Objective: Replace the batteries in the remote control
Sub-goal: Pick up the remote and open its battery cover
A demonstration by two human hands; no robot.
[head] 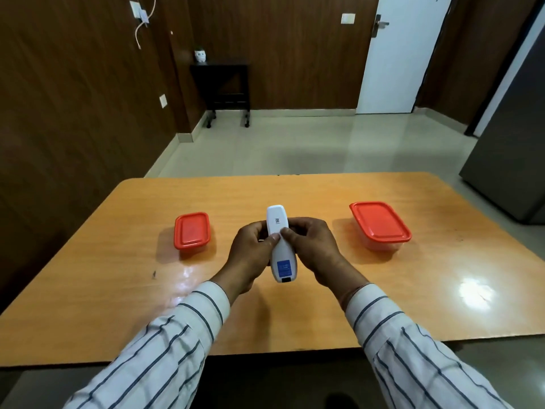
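A white remote control (278, 249) is held back side up above the middle of the wooden table (124, 290), its far end pointing away from me. A QR label sits near its far end and a blue sticker near its close end. My left hand (250, 255) grips its left side. My right hand (312, 249) grips its right side. Both thumbs press together on the back cover around the middle. No batteries are visible.
A small container with an orange lid (191, 230) stands left of my hands. A larger orange-lidded container (379, 224) stands to the right. Both lids are on. Beyond the table lie a tiled floor, a dark side table and a white door.
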